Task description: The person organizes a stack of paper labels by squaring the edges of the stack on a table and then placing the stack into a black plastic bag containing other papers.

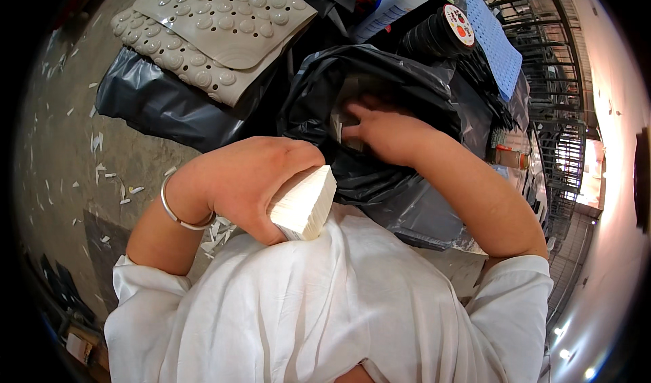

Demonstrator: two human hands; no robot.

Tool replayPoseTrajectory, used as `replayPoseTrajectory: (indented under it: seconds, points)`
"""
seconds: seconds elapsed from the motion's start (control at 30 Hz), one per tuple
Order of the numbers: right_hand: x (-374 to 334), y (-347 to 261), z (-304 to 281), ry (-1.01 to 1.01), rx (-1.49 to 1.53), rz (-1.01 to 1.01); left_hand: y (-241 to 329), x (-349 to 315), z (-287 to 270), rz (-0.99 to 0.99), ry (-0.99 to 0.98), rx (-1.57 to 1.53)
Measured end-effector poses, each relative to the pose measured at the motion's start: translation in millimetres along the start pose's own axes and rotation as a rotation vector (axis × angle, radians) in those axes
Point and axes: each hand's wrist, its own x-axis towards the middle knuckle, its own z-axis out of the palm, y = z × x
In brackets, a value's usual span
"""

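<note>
Two bare hands are at work on my feed. The left hand (247, 179), near and left of centre, is clamped around a white stack (306, 203) of thin, closely packed layers, fingers over its far side and thumb along its near side. The stack sits just in front of the white shirt (298, 301); I can't tell whether the two touch.

Farther off and to the right, the right hand (383, 131) reaches into the mouth of a black bag (308, 98). Its thumb and a finger look spread, the other fingers sink into shadow, and something pale shows beside them. From here I can't tell whether the hand has closed on anything.

As for progress, I'd call this partway: one stack is gathered and held clear of the bag, while the work inside the bag looks unfinished. How much lies in there I can't see, so I won't put a figure on what is left.

At far left, bumpy grey mats (224, 17) lie over dark plastic; at far right is a blue perforated sheet (498, 41). White scraps (98, 142) litter the floor on the left.
</note>
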Motion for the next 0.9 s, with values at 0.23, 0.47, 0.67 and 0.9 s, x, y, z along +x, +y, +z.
replayPoseTrajectory:
  seconds: [0.23,0.47,0.67,0.9]
  points:
    - [-4.9,5.3,-4.1,0.049,-0.109,-0.15,-0.1,-2.5,5.9,-0.032,0.017,0.023]
    - [-5.7,8.5,-16.3,0.029,-0.154,-0.119,1.7,-2.8,9.6,-0.027,0.05,0.021]
    - [12.4,6.1,-8.3,-0.016,-0.201,-0.085,2.3,-2.2,11.2,-0.046,0.042,0.03]
    - [16.2,5.5,-51.8,-0.185,0.178,0.009,-0.3,-4.2,13.9,-0.034,0.07,0.047]
